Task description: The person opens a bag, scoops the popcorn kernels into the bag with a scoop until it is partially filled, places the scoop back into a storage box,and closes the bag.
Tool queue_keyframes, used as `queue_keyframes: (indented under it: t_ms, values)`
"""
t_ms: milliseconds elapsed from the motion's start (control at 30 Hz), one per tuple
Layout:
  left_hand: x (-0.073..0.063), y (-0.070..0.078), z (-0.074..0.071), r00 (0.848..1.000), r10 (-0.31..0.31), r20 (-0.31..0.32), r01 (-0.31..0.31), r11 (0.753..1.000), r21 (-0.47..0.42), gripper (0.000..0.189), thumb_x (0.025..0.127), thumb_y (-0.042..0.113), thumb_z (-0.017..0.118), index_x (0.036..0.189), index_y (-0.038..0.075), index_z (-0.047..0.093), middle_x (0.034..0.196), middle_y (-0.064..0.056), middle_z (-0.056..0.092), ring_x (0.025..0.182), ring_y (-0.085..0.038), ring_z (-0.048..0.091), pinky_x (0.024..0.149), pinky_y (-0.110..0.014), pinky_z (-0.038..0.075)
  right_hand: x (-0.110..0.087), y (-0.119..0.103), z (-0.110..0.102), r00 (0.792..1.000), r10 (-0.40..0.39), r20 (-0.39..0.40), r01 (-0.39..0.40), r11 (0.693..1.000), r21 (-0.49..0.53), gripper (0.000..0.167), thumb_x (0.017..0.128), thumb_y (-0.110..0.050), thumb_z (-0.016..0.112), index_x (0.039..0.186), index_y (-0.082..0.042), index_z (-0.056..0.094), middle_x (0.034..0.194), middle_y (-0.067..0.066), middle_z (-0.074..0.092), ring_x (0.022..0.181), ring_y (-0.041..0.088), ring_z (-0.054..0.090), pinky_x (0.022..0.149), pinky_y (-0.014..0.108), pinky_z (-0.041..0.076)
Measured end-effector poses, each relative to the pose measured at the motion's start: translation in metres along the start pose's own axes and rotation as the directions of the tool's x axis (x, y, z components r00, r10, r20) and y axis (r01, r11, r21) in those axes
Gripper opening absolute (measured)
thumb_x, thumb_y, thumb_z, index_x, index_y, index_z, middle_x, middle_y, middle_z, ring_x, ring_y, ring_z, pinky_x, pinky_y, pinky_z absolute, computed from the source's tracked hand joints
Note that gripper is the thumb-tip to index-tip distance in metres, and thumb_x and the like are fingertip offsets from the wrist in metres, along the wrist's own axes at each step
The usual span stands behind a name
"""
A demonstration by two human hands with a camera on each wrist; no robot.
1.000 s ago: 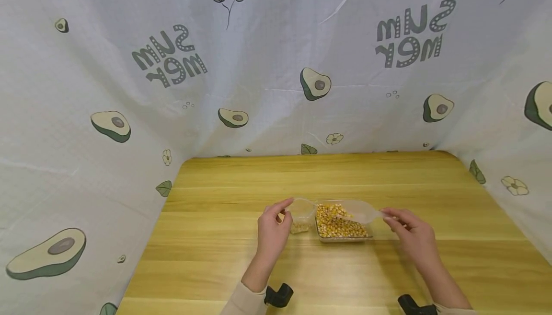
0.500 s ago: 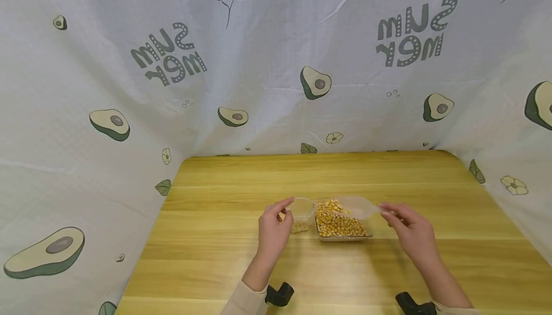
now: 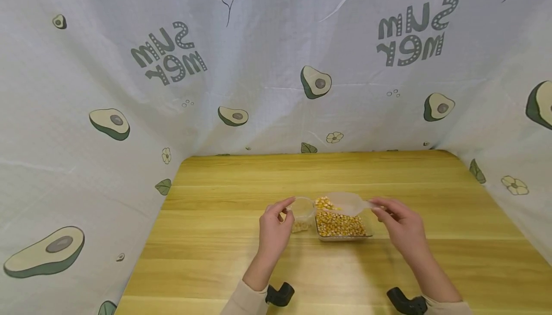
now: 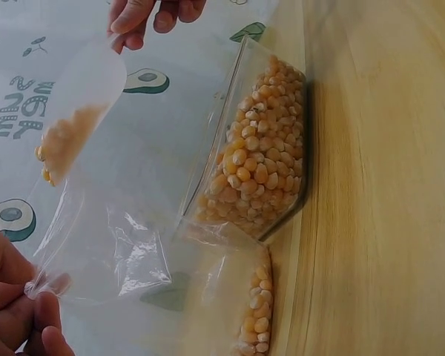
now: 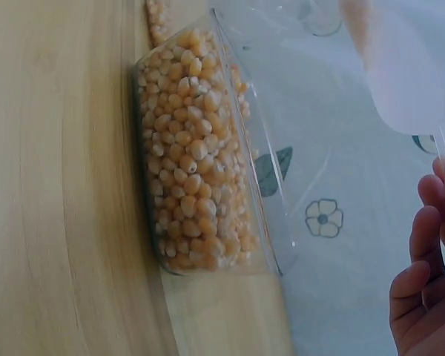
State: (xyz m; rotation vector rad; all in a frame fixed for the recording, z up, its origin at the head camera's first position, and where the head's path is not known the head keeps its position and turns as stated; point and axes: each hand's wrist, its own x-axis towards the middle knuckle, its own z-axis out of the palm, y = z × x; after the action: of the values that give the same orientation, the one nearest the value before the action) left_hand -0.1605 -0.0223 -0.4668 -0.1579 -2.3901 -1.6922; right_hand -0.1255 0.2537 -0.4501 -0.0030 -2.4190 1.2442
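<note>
My left hand (image 3: 276, 226) pinches the rim of a clear plastic bag (image 4: 133, 252), whose mouth stands open. Some corn kernels (image 4: 258, 311) lie in the bottom of the bag. My right hand (image 3: 403, 224) holds a translucent white scoop (image 3: 347, 203) by its handle, above a clear rectangular container (image 3: 343, 239) heaped with yellow corn kernels (image 5: 193, 156). In the left wrist view, a load of kernels (image 4: 70, 137) shows through the scoop, gathered at its tip. That tip points at the bag's mouth and hangs close to it. The bag stands just left of the container.
All of this is on a wood-grain table (image 3: 215, 238). Behind it and on both sides hangs a pale cloth (image 3: 267, 65) printed with avocados and lettering. Black wrist mounts (image 3: 280, 295) sit at both cuffs.
My right hand has lifted the scoop out of the kernels in the container and carried it left and up, nearer the bag. The left hand and bag have hardly moved.
</note>
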Motion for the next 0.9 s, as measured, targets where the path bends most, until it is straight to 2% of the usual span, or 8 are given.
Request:
queue_keyframes:
  t_ms: [133,267,467,700,900]
  values:
    - [0.0,0.001,0.0,1.0,0.003,0.003,-0.003,1.0,-0.004,0.033,0.091,0.0,0.062,0.117,0.012,0.075,0.089,-0.006,0.065,0.07,-0.009,0.043,0.054,-0.017,0.033,0.002,-0.003,0.004,1.0,-0.022,0.008,0.022,1.0,0.016,0.019,0.094,-0.009,0.067,0.111,-0.004,0.074,0.092,-0.03,0.061,0.072,-0.003,0.055,0.056,0.017,0.045]
    - [0.0,0.003,0.0,1.0,0.0,0.012,0.001,1.0,-0.01,0.032,0.091,-0.001,0.061,0.118,0.011,0.075,0.091,-0.007,0.066,0.069,-0.009,0.043,0.052,-0.016,0.032,0.003,-0.006,0.009,0.998,-0.053,0.014,0.053,0.998,0.019,0.018,0.093,-0.006,0.067,0.109,-0.004,0.075,0.094,-0.034,0.057,0.072,-0.003,0.053,0.056,0.017,0.044]
    - [0.0,0.004,0.001,1.0,-0.001,0.016,0.001,1.0,-0.008,0.033,0.091,-0.001,0.062,0.118,0.013,0.075,0.091,-0.006,0.066,0.069,-0.007,0.042,0.052,-0.016,0.031,0.006,-0.008,0.016,0.994,-0.105,0.013,0.105,0.994,-0.019,0.017,0.093,-0.007,0.068,0.108,-0.009,0.076,0.096,-0.032,0.058,0.073,-0.004,0.052,0.059,0.015,0.044]
    - [0.0,0.004,0.001,1.0,0.002,0.021,-0.002,1.0,-0.02,0.033,0.091,-0.001,0.061,0.118,0.013,0.075,0.092,-0.009,0.067,0.067,-0.007,0.042,0.051,-0.016,0.03,0.01,-0.014,0.021,0.983,-0.181,-0.004,0.181,0.983,-0.045,0.018,0.09,-0.003,0.069,0.106,-0.009,0.076,0.098,-0.027,0.061,0.076,-0.009,0.052,0.065,0.009,0.045]
    - [0.001,0.002,0.002,1.0,0.01,0.017,-0.009,1.0,-0.024,0.036,0.091,-0.004,0.059,0.118,0.013,0.075,0.088,-0.008,0.067,0.065,-0.007,0.039,0.053,-0.017,0.031,0.012,-0.02,0.024,0.97,-0.242,-0.006,0.241,0.969,-0.058,0.02,0.087,0.002,0.071,0.104,-0.009,0.077,0.095,-0.008,0.069,0.076,-0.009,0.052,0.064,0.011,0.045]
